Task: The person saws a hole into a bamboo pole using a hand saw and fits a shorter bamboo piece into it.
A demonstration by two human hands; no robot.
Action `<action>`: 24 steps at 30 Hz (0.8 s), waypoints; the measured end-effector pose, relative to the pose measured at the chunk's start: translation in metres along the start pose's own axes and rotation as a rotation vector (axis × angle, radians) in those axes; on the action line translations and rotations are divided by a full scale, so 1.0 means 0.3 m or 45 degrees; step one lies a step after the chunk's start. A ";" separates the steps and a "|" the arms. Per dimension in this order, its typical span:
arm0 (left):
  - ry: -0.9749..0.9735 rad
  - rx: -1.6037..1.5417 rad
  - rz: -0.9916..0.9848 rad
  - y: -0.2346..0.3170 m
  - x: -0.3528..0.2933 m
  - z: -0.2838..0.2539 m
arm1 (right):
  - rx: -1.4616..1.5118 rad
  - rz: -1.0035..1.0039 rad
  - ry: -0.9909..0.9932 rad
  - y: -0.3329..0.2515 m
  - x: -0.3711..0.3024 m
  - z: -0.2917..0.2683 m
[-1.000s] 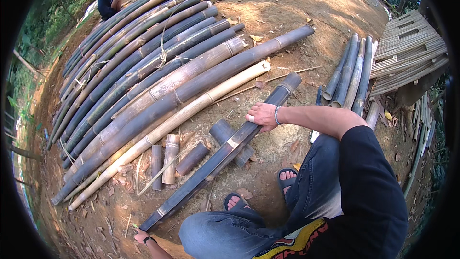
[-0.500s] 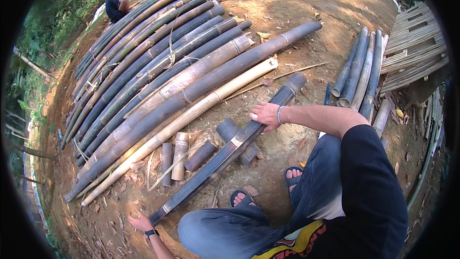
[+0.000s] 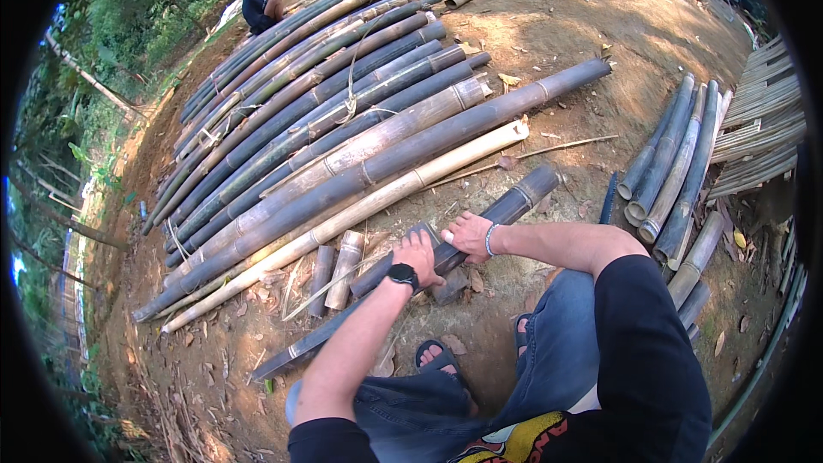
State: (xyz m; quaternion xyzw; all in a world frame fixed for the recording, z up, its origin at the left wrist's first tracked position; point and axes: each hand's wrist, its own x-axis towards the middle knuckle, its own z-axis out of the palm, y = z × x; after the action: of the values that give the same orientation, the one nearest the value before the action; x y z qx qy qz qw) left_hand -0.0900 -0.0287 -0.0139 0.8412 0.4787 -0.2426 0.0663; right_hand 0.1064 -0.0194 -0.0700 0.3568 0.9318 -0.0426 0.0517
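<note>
A dark bamboo pole lies slantwise before me, its near end low at the left and its far end raised to the right. My left hand, with a watch at the wrist, is wrapped over its middle. Just beyond, my right hand grips the same pole from above, close to the left hand. Under the pole a short thick bamboo piece lies crosswise, mostly hidden by my hands. Beside it on the ground are two cut bamboo sections, one pale and one dark.
Long bamboo poles lie in a row at the left, some tied with strips. More bamboo lengths rest at the right, near a slatted bamboo panel. A thin blue strip stands beside them. A person sits at the far left.
My left hand has moved from the pole's near end up to its middle, next to the right hand. The right hand stays on the pole, and my view has shifted a little.
</note>
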 end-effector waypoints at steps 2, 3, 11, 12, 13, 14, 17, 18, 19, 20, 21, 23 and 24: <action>0.157 -0.121 -0.084 0.076 0.070 0.096 | 0.002 0.034 0.003 -0.014 -0.006 0.026; 0.206 -0.167 -0.102 0.117 0.084 0.124 | -0.045 0.039 0.055 -0.012 -0.024 0.042; 0.470 -0.510 -0.077 0.120 0.076 0.202 | -0.041 0.026 -0.159 0.003 -0.046 -0.067; 0.466 -0.515 -0.083 0.120 0.067 0.202 | 0.005 0.098 -0.084 0.041 -0.060 -0.120; 0.482 -0.490 -0.097 0.123 0.068 0.207 | 0.051 0.168 -0.014 0.086 -0.075 -0.170; 0.474 -0.490 -0.093 0.123 0.072 0.202 | 0.185 0.371 0.122 0.146 -0.092 -0.206; 0.453 -0.496 -0.093 0.142 0.071 0.194 | 0.678 0.839 0.892 0.305 -0.238 -0.245; 0.509 -0.488 -0.095 0.137 0.071 0.203 | 0.617 0.957 1.059 0.300 -0.300 -0.250; 0.555 -0.475 -0.108 0.126 0.065 0.227 | 0.566 1.069 1.223 0.264 -0.352 -0.247; 0.604 -0.461 -0.117 0.116 0.061 0.243 | 0.746 1.148 1.242 0.214 -0.395 -0.210; 0.585 -0.465 -0.121 0.109 0.054 0.246 | 0.922 1.228 1.259 0.142 -0.437 -0.163; 0.559 -0.471 -0.114 0.108 0.050 0.225 | 1.428 1.419 0.983 -0.005 -0.490 0.002; 0.535 -0.489 -0.092 0.139 0.066 0.201 | 1.806 1.431 0.942 -0.054 -0.517 0.165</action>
State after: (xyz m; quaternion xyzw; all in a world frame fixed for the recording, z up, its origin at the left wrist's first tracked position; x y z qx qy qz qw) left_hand -0.0675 -0.0562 -0.0809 0.8275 0.5487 0.0299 0.1152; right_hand 0.2136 -0.1395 -0.0987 0.6881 0.3414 -0.4477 -0.4577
